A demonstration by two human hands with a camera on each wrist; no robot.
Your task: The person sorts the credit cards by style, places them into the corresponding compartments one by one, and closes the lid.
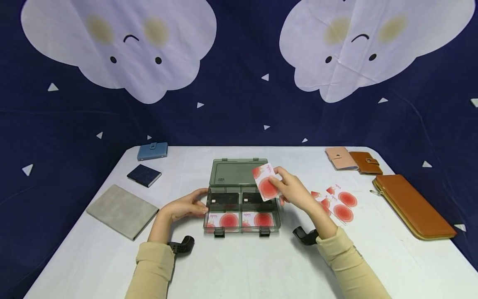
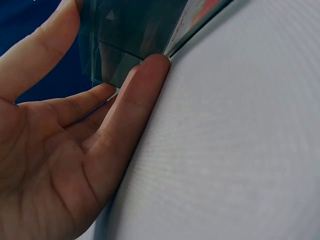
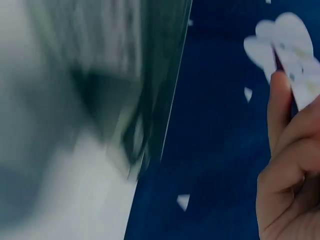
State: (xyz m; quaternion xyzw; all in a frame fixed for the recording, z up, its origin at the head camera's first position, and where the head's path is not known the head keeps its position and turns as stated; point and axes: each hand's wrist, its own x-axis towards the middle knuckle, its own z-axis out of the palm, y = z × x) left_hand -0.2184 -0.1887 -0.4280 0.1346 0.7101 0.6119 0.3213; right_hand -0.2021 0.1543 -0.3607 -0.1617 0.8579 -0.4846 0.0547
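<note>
A translucent grey-green plastic box (image 1: 242, 230) lies with its hinged lid (image 1: 240, 173) folded back. Its two rear compartments hold black cards (image 1: 225, 199); red-and-white cards (image 1: 223, 219) lie in the two front ones. My right hand (image 1: 293, 189) pinches a red-and-white card (image 1: 268, 187) between thumb and fingers, tilted above the box's rear right part. At the box's left side rests my left hand (image 1: 188, 203). In the left wrist view its nearly straight fingers (image 2: 132, 95) touch the box wall, with the thumb up near the rim.
Loose red-and-white cards (image 1: 342, 212) lie right of the box. Further right are a brown zip wallet (image 1: 414, 205), a pink card holder (image 1: 341, 158) and a brown one (image 1: 367, 163). To the left sit a grey notebook (image 1: 123, 211), a dark blue holder (image 1: 144, 175) and a blue one (image 1: 152, 152).
</note>
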